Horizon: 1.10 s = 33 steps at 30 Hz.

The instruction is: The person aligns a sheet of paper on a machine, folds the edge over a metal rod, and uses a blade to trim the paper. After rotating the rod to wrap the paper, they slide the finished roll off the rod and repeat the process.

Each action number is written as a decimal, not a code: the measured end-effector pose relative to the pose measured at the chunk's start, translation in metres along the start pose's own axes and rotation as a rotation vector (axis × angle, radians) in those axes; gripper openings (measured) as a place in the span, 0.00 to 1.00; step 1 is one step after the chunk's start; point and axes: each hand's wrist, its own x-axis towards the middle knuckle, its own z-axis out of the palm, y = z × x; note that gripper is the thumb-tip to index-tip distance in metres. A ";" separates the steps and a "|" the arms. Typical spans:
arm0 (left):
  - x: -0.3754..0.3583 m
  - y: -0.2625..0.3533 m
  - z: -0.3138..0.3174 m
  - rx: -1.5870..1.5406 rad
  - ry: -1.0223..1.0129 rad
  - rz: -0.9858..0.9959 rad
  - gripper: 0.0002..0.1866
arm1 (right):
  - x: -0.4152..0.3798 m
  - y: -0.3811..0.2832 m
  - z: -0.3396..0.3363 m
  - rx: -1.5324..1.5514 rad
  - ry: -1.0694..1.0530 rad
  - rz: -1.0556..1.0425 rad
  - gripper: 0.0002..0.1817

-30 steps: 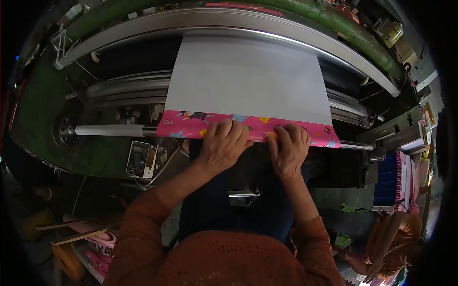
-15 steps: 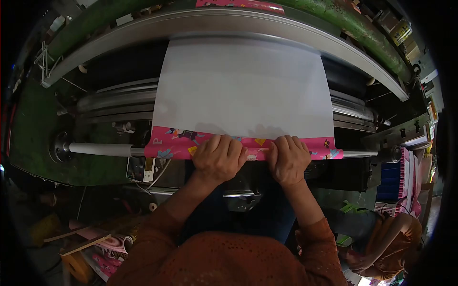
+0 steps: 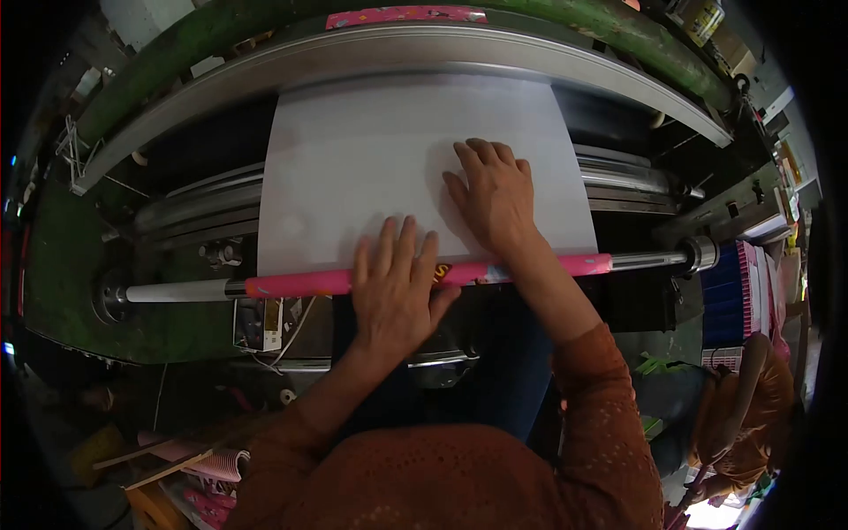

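A white sheet comes down from under a metal crossbar and meets a metal shaft. Pink printed material is wrapped round that shaft, with the white back of the sheet facing up behind it. My left hand lies over the pink roll with its fingers stretched out onto the sheet's lower part. Farther up, my right hand is spread over the right half of the white sheet, its wrist above the roll. Neither hand holds anything.
The silver crossbar spans the machine, with a green roller behind it. A round hub carries the shaft's left end, a collar the right. Another person is at the lower right, near blue stacked material.
The loose pink edge is now wound onto the shaft. Both hands have uncurled from it; the right has moved up onto the white sheet, the left lies flat across the roll.
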 end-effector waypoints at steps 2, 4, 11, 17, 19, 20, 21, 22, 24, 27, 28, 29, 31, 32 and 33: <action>0.016 -0.005 0.012 0.162 -0.212 -0.068 0.27 | -0.003 0.000 -0.020 -0.012 0.095 -0.025 0.21; 0.034 -0.014 0.018 0.102 -0.250 -0.107 0.29 | -0.023 -0.002 -0.037 -0.005 0.182 -0.046 0.22; -0.005 0.018 0.009 0.044 -0.163 0.078 0.32 | -0.072 -0.002 -0.040 -0.022 -0.022 0.061 0.29; 0.045 0.002 0.023 0.110 -0.088 0.051 0.29 | -0.027 0.022 -0.035 -0.059 0.243 0.019 0.26; 0.047 -0.005 0.007 0.059 0.114 0.099 0.26 | -0.068 0.001 -0.053 -0.026 0.151 0.019 0.25; 0.032 -0.005 0.002 0.003 0.148 0.157 0.24 | -0.092 -0.009 -0.055 -0.008 0.084 0.043 0.25; 0.012 -0.004 -0.001 -0.050 0.181 0.210 0.23 | -0.109 -0.014 -0.054 0.012 0.015 0.064 0.24; -0.013 0.000 0.002 -0.108 0.134 0.262 0.22 | -0.113 -0.008 -0.039 -0.018 0.042 0.083 0.23; -0.060 0.002 0.015 -0.103 -0.016 0.305 0.20 | -0.084 -0.001 -0.040 -0.083 0.098 0.043 0.23; -0.094 -0.014 0.029 0.062 -0.148 0.302 0.19 | -0.037 0.020 -0.034 -0.027 0.194 0.051 0.20; -0.103 -0.021 0.033 0.058 -0.214 0.157 0.19 | -0.023 0.027 -0.035 -0.008 0.277 0.010 0.16; -0.112 -0.028 0.037 0.053 -0.275 0.008 0.20 | -0.008 0.033 -0.041 0.033 0.305 0.025 0.14; -0.135 -0.042 0.047 0.060 -0.344 -0.022 0.19 | 0.027 0.035 -0.062 0.112 0.472 0.014 0.05; -0.141 -0.048 0.052 0.062 -0.429 -0.035 0.18 | 0.046 0.029 -0.078 0.180 0.494 0.092 0.05; -0.142 -0.053 0.057 0.065 -0.421 -0.039 0.18 | 0.066 0.029 -0.089 0.196 0.522 0.199 0.10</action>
